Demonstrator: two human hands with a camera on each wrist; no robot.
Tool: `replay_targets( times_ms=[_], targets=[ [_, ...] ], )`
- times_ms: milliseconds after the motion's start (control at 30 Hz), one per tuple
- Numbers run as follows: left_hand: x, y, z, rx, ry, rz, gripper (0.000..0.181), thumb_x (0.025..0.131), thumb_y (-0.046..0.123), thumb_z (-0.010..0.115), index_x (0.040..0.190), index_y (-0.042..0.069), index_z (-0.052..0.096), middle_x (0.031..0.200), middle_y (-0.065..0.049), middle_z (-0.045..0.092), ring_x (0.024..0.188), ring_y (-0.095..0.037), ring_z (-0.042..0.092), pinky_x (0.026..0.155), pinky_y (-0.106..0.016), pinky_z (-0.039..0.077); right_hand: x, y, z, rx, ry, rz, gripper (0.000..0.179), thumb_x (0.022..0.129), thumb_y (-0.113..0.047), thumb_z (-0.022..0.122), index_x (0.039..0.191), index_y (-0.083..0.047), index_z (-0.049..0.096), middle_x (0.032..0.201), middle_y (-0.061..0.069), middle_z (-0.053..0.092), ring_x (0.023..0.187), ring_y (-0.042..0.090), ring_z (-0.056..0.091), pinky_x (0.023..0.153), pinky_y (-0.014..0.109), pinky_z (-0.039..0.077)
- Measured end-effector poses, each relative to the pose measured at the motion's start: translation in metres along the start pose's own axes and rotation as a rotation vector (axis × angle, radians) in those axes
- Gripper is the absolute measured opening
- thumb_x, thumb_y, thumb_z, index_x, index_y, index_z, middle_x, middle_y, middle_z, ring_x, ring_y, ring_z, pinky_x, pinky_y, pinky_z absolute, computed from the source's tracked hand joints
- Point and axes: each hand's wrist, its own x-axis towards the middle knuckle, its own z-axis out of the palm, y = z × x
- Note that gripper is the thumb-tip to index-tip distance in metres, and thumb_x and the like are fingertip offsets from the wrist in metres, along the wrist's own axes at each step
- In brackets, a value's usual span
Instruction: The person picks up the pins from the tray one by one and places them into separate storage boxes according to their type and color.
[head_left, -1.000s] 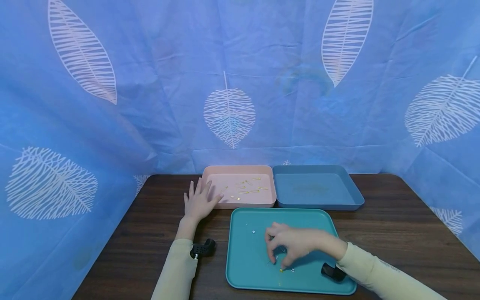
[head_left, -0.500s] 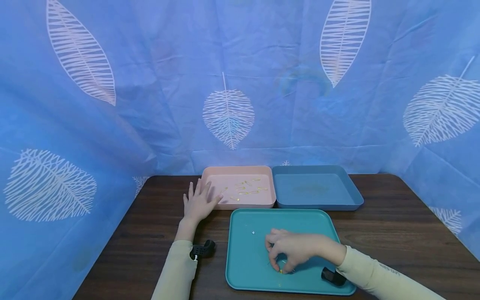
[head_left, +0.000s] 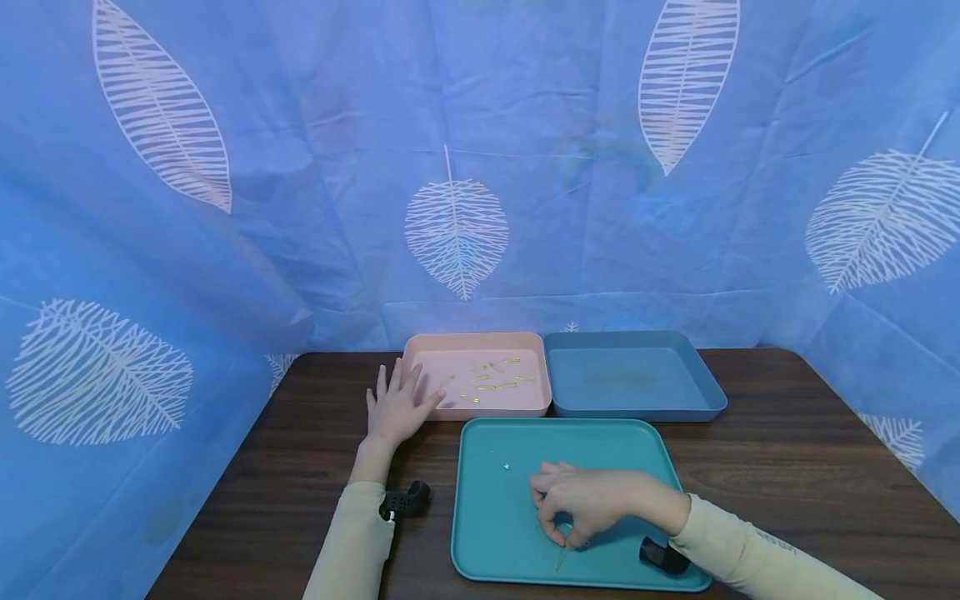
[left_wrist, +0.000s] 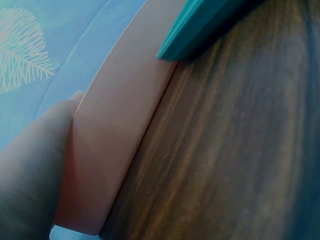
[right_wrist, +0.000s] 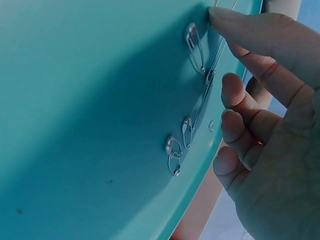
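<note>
We lose most of the left hand past the left wrist view's edge. In the head view, we find the gold pins too small for detail.

A screened-off tabletop workspace is shown; whether it is set up in a home, an office or a lab cannot be told. The far, left and right sides are closed in by creased blue cloth, printed with large white leaves, by which the room beyond is hidden. A dark wood-grain table is enclosed by it. Shallow trays are laid out there: a pink tray and a blue tray far, a teal tray near. Small safety pins are held in the pink and teal ones.
</note>
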Motion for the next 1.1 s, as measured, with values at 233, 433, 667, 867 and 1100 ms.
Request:
replay_targets(
  times_ms=[233,433,667,867,1100],
  targets=[
    [0.000,-0.001,0.001,-0.002,0.001,0.007,0.083,0.088,0.069,0.050,0.154,0.024,0.030,0.165,-0.014,0.013,0.151,-0.044,0.004,0.112,-0.074,0.008,0.004,0.000,0.001,0.058,0.003,0.053,0.021,0.073,-0.010,0.077,0.067,-0.027,0.066,0.084,-0.013,0.045,0.078,-0.002,0.027,0.068,0.008,0.026],
    [-0.001,-0.001,0.001,-0.001,-0.002,0.010,0.083,0.088,0.070,0.050,0.154,0.023,0.031,0.164,-0.015,0.014,0.150,-0.045,0.005,0.112,-0.075,0.008,0.007,-0.001,0.001,0.069,0.021,0.072,0.020,0.074,-0.011,0.077,0.066,-0.026,0.065,0.083,-0.013,0.046,0.079,-0.002,0.028,0.067,0.008,0.027],
    [0.000,-0.001,0.000,-0.003,-0.008,0.013,0.084,0.088,0.071,0.049,0.154,0.024,0.030,0.165,-0.014,0.011,0.151,-0.044,0.003,0.112,-0.075,0.008,0.012,0.002,-0.002,0.069,0.052,0.072,0.020,0.076,-0.011,0.075,0.068,-0.026,0.064,0.083,-0.012,0.045,0.079,-0.001,0.027,0.069,0.009,0.027],
    [0.001,0.000,-0.001,-0.016,-0.019,0.007,0.084,0.088,0.071,0.049,0.154,0.024,0.030,0.165,-0.012,0.009,0.152,-0.042,-0.001,0.113,-0.073,0.007,0.017,0.008,-0.008,0.045,0.108,0.075,0.020,0.075,-0.011,0.076,0.069,-0.025,0.063,0.085,-0.010,0.049,0.080,0.000,0.028,0.071,0.010,0.026],
    [-0.001,0.000,-0.002,-0.021,-0.024,-0.001,0.083,0.088,0.071,0.049,0.155,0.025,0.029,0.166,-0.011,0.008,0.152,-0.040,-0.003,0.113,-0.073,0.007,0.020,0.015,-0.016,0.060,0.162,0.098,0.020,0.078,-0.011,0.075,0.072,-0.024,0.062,0.087,-0.005,0.051,0.082,0.002,0.030,0.072,0.013,0.028]
  ],
)
